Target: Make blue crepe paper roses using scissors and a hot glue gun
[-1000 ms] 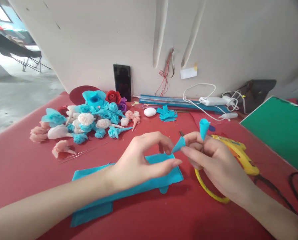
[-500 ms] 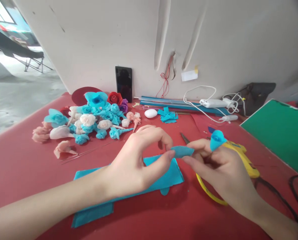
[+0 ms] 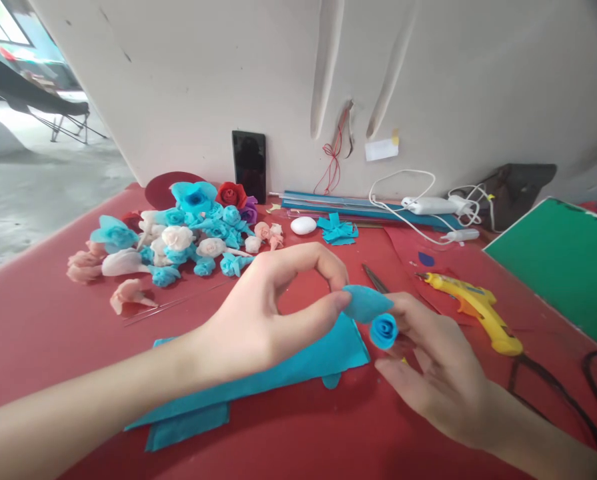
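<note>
The red tabletop [image 3: 38,313] has many things lying on it. At the far left sits a pile of paper flowers [image 3: 178,233], blue, white, pink, red and purple. Thin wires [image 3: 173,303] lie just in front of the pile. A long blue paper strip [image 3: 278,373] lies near the front. A yellow glue gun [image 3: 473,310] lies to the right, near a green board [image 3: 563,267]. At the back are a white egg shape [image 3: 303,225], blue paper scraps [image 3: 337,231], a white charger with its cord [image 3: 428,203] and a black phone [image 3: 249,165] leaning on the wall.
</note>
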Demonstrator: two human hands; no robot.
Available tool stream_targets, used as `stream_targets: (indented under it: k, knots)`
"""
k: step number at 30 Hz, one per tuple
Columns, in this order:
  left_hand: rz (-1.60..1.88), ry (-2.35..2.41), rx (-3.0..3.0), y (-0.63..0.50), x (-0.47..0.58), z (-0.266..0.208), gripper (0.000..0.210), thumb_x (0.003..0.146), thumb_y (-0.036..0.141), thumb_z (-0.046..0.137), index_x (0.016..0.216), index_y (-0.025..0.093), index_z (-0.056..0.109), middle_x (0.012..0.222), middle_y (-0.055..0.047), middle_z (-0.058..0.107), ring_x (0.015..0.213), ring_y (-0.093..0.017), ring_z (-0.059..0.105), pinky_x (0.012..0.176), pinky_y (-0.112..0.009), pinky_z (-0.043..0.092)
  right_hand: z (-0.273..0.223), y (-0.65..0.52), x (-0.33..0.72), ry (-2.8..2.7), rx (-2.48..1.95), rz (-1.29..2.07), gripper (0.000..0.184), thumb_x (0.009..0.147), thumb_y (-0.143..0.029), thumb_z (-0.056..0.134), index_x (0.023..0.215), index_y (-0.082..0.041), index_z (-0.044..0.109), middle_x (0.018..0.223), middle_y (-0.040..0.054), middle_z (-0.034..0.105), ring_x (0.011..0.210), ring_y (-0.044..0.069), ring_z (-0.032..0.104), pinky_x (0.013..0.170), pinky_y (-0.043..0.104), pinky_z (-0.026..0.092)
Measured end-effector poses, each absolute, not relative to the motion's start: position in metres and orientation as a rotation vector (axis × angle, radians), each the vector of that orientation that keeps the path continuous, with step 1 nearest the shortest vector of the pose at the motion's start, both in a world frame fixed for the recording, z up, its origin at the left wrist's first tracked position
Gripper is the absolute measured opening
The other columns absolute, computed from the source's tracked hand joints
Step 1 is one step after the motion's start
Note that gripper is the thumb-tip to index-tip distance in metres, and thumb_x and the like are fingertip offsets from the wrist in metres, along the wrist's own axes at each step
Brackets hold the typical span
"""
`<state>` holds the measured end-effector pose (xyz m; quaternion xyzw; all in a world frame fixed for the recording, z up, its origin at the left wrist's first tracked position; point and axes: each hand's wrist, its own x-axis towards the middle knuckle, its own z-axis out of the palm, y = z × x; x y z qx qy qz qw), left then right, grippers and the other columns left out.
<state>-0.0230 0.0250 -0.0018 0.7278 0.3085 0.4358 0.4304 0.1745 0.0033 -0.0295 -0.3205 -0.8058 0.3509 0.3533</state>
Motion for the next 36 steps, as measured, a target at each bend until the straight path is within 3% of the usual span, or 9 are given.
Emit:
stream_targets:
  k: [7,12,18,25,32,36]
  knots:
    - [0.935,0.780,1.751,0.024,-0.023,0.004,0.010,0.083,0.016,0.056,0.073,0.015,0.059,0.072,0.002,0.062,0.066,-0.009,0.058,0.059,-0.018,0.047,-0.020,0.003,0.176,-2.063,-0.855,1.138,0.015,0.099,-0.030,0.033,0.109,-0.031,0.045,0.080,-0.0037,0.059,0.075,0.011,0.056,0.067,0.022,0.048]
    - [0.943,0.769,1.698,0.024,-0.023,0.004,0.010,0.082,0.015,0.056,0.073,0.015,0.059,0.072,0.001,0.062,0.063,-0.009,0.059,0.055,-0.019,0.048,-0.017,0.000,0.174,-2.037,-1.001,1.162,0.022,0.099,-0.036,0.031,0.104,-0.027,0.050,0.077,0.0010,0.055,0.072,0.014,0.054,0.064,0.025,0.048]
    - [0.940,0.726,1.637,0.024,-0.022,0.005,0.011,0.084,0.013,0.055,0.074,0.015,0.059,0.071,0.003,0.062,0.063,-0.007,0.059,0.057,-0.016,0.048,-0.027,0.000,0.178,-2.024,-1.030,1.105,0.018,0.098,-0.035,0.035,0.095,-0.026,0.051,0.074,-0.0009,0.050,0.067,0.011,0.047,0.058,0.021,0.042]
    - [1.109,0.662,1.585,0.022,-0.021,-0.001,0.016,0.090,0.015,0.048,0.091,0.017,0.065,0.086,0.000,0.067,0.086,-0.012,0.063,0.081,-0.020,0.051,-0.032,-0.003,0.177,-1.888,-1.038,1.120,0.018,0.098,-0.036,0.038,0.088,-0.024,0.048,0.072,-0.0013,0.043,0.067,0.010,0.044,0.056,0.019,0.039]
    - [1.054,0.699,1.710,0.013,-0.013,-0.004,0.018,0.085,0.013,0.059,0.094,0.021,0.072,0.109,0.002,0.068,0.105,-0.014,0.061,0.093,-0.020,0.048,-0.039,-0.006,0.179,-1.780,-1.063,1.120,0.018,0.098,-0.038,0.040,0.093,-0.026,0.052,0.070,-0.0014,0.047,0.065,0.010,0.048,0.057,0.017,0.044]
    - [1.046,0.752,1.661,0.006,-0.010,-0.007,0.022,0.084,0.015,0.062,0.098,0.027,0.072,0.123,0.008,0.064,0.119,-0.014,0.055,0.098,-0.019,0.047,-0.038,-0.006,0.175,-1.766,-1.078,1.148,0.027,0.097,-0.044,0.036,0.100,-0.025,0.055,0.063,-0.0015,0.046,0.056,0.011,0.047,0.049,0.019,0.042]
